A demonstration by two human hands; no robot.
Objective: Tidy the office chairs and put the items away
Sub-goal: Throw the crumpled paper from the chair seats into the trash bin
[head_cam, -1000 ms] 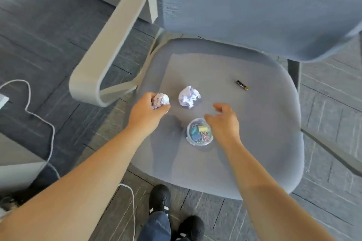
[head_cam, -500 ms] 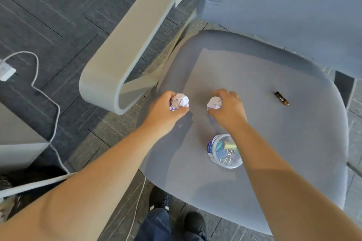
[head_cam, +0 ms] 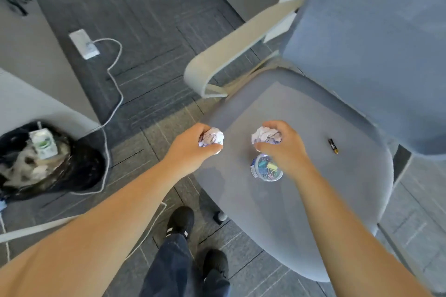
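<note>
the fingers [head_cam: 212, 149] of the left hand [head_cam: 190, 149] are curled tight round a crumpled paper ball [head_cam: 212, 139], which shows white between thumb and forefinger. the fingers of the right hand [head_cam: 284, 144] are closed the same way on a second paper ball [head_cam: 265, 136]. both balls look lifted clear of the chair seat [head_cam: 301, 200], held over its front part, the left one near the seat's left edge.

just below the right hand, a small clear round tub of coloured clips [head_cam: 266, 167] sits on the seat, partly covered by the wrist. further right, well apart from the hands, a small dark battery [head_cam: 333, 146] lies on the fabric. nothing else shows on the seat.

out to the left, on the floor beside a grey panel, stands a bin with a black liner [head_cam: 79, 171], already holding a carton and other rubbish. a white cable [head_cam: 113, 108] trails across the carpet tiles past it.

as a judgement: the task is at an early to middle stage for this chair. the two scraps are picked up but not yet binned; the bin is the likely place for them. the clip tub and the battery are untouched and need putting away, and any other chairs are out of sight.
</note>
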